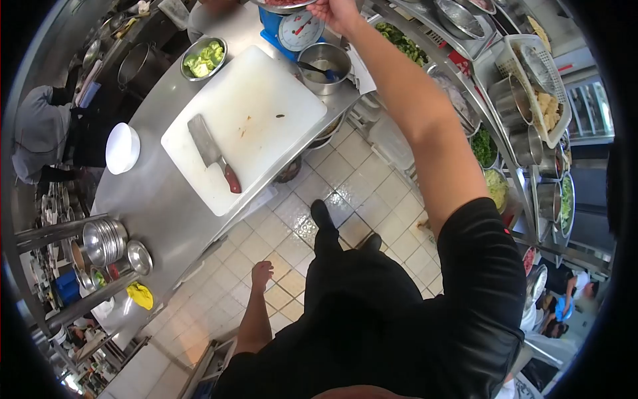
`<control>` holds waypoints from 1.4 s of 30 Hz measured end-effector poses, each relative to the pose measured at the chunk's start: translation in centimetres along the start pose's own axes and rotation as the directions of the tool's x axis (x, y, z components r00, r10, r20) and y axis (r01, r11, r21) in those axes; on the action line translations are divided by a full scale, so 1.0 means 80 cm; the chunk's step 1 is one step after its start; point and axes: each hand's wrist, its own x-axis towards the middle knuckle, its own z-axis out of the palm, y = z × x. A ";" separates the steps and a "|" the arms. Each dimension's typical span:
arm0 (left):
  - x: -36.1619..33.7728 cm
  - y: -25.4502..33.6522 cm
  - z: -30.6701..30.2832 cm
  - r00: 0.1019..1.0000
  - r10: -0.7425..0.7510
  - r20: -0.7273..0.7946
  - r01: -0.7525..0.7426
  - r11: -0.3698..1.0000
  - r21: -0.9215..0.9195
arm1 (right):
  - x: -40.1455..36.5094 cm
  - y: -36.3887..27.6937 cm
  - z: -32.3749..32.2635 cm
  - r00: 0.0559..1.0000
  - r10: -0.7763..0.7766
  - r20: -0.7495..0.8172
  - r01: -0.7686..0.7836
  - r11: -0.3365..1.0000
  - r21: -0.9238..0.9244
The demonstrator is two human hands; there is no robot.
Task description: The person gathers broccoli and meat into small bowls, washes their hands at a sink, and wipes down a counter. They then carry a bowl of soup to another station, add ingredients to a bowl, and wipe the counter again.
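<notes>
At the top edge, my right hand (335, 14) has its fingers closed at the rim of a metal bowl (287, 8) of red, meat-like food. That bowl sits over a blue dial scale (300, 30) and is partly cut off by the frame. My left hand (262, 274) hangs low over the floor, fingers curled, with nothing visible in it. A cleaver (211, 151) with a red-brown handle lies on the white cutting board (266, 86), among a few food scraps. Beside the scale stands a steel pot (340, 61) with a blue-ended utensil (325, 72) in it.
A bowl of cut green vegetables (205, 60) and a white bowl (123, 148) stand on the steel counter (156, 193). Stacked metal bowls (105, 243) and a yellow cloth (139, 295) are lower left. Ingredient containers line the right. Other people are visible at both sides.
</notes>
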 end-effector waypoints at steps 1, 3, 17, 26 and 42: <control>-0.001 0.001 0.006 1.000 0.007 0.013 -0.007 1.000 -0.002 | -0.001 -0.002 -0.002 1.000 0.000 0.027 0.000 1.000 -0.019; 0.003 -0.004 0.010 0.997 0.009 0.075 -0.007 1.000 -0.020 | -0.005 -0.009 -0.003 0.999 0.022 0.043 -0.018 0.996 -0.091; 0.009 0.011 0.052 0.996 -0.018 0.092 0.009 0.995 0.096 | -0.018 -0.031 -0.003 0.992 -0.084 -0.089 0.062 0.973 -0.224; -0.009 0.154 0.108 0.741 0.669 0.048 -0.637 0.680 0.364 | -0.009 0.004 -0.007 0.957 -0.289 -0.006 0.274 0.914 -0.301; -0.346 0.517 0.457 0.197 0.677 0.709 -0.936 -0.085 0.341 | -0.594 0.031 -0.288 0.887 -0.088 -0.453 0.114 0.993 0.029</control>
